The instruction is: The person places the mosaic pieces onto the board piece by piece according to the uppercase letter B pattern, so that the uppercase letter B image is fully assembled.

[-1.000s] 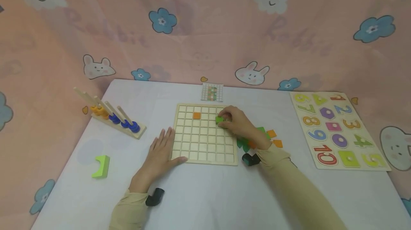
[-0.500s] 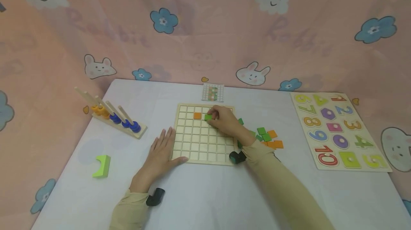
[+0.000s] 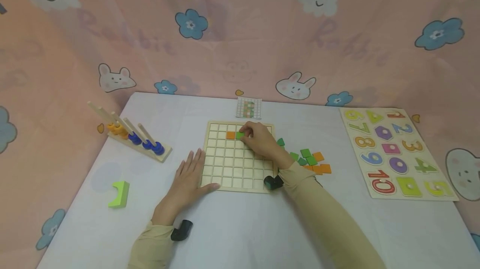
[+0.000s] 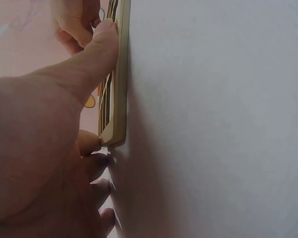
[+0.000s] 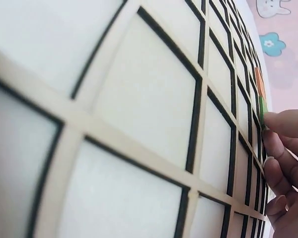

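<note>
A wooden grid board (image 3: 228,162) lies on the white table. One orange square tile (image 3: 230,135) sits in a cell of its second row. Right beside that tile, my right hand (image 3: 260,137) pinches a green tile (image 3: 239,135) between thumb and index finger, at the neighbouring cell. In the right wrist view the fingertips (image 5: 271,119) are at the green tile's edge, close to the board. My left hand (image 3: 187,181) lies flat at the board's left side, fingers straight, thumb resting over the front left corner. The left wrist view shows that thumb (image 4: 97,54) along the board's edge.
Loose green tiles (image 3: 305,153) and orange tiles (image 3: 325,169) lie right of the board. A pattern card (image 3: 248,108) is behind it. On the left stand a peg stacker (image 3: 138,139) and a green arch block (image 3: 119,194); a number puzzle (image 3: 397,156) lies right.
My right hand has moved left across the board with the green tile, bringing it down next to the orange tile. The left hand has stayed in place.
</note>
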The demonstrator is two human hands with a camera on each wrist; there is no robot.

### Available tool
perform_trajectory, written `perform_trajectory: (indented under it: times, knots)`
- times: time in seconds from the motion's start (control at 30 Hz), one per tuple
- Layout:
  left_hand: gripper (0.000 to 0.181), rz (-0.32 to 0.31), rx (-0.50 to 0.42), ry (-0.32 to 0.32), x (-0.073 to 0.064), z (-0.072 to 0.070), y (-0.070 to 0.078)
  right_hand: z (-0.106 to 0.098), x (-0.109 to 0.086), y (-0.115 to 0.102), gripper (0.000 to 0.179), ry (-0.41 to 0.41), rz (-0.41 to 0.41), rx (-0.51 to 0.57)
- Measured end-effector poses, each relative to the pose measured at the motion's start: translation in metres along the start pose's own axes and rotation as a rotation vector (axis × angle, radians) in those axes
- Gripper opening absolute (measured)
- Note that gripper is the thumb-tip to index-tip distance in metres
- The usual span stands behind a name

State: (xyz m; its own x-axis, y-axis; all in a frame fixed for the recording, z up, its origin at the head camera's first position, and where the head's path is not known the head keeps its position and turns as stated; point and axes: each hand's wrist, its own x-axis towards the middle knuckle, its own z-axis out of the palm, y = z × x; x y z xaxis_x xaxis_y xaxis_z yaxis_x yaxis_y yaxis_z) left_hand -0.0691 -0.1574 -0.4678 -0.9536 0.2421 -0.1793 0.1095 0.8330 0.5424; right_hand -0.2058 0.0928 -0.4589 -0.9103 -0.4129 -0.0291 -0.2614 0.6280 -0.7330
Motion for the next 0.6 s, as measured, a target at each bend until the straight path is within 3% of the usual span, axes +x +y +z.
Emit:
perform_trajectory:
  times: [0.3, 0.6]
  knots:
    - [0.108, -0.004, 0.004, -0.001, 0.0002, -0.0003, 0.0005, 0.0014, 0.0003, -0.0024, 0.016, 0.046, 0.023, 0.007]
    - [0.108, -0.011, 0.001, -0.012, 0.0003, -0.0005, 0.0004, -0.0059, -0.0057, 0.003, 0.015, 0.044, -0.01, -0.02]
